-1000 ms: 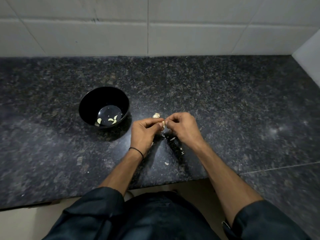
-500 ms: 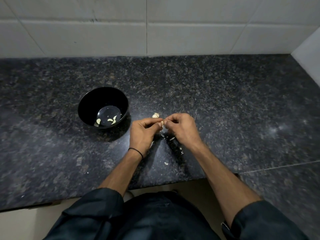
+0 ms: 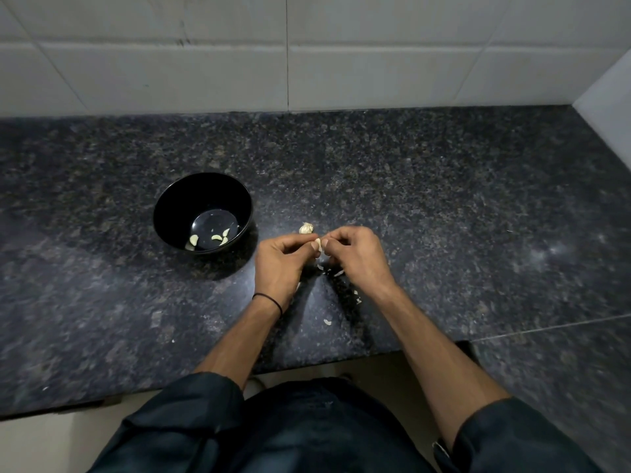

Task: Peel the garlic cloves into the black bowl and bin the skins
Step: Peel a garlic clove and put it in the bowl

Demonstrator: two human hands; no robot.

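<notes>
Garlic clove point(image 3: 318, 245), small, pale and cream-coloured, sits pinched between the fingertips of both hands just above the counter. The left hand point(image 3: 280, 264) curls its thumb and forefinger onto the clove's left side. The right hand point(image 3: 355, 259) closes its thumb and fingers on the right side, so the two sets of fingertips almost meet around it. How much papery skin is left on this clove cannot be told at this size.

Under and just behind the hands, small whitish flakes of garlic skin point(image 3: 338, 273) lie scattered on the counter, with a few more nearer the person, between the forearms. Just beyond the left fingertips a second whole clove in its whitish skin point(image 3: 306, 228) rests on the counter, apart from both hands. A thin black band point(image 3: 269, 300) circles the left wrist.

Near the hands, to their left, a round glossy black bowl point(image 3: 184, 203) stands upright. Several pale yellowish peeled cloves point(image 3: 193, 239) lie in its bottom, towards the near side.

All of this rests on a dark speckled granite countertop point(image 3: 444, 199) backed by a white tiled wall point(image 3: 375, 63). Dark sleeves point(image 3: 191, 414) cover the upper arms at the bottom of the view.
</notes>
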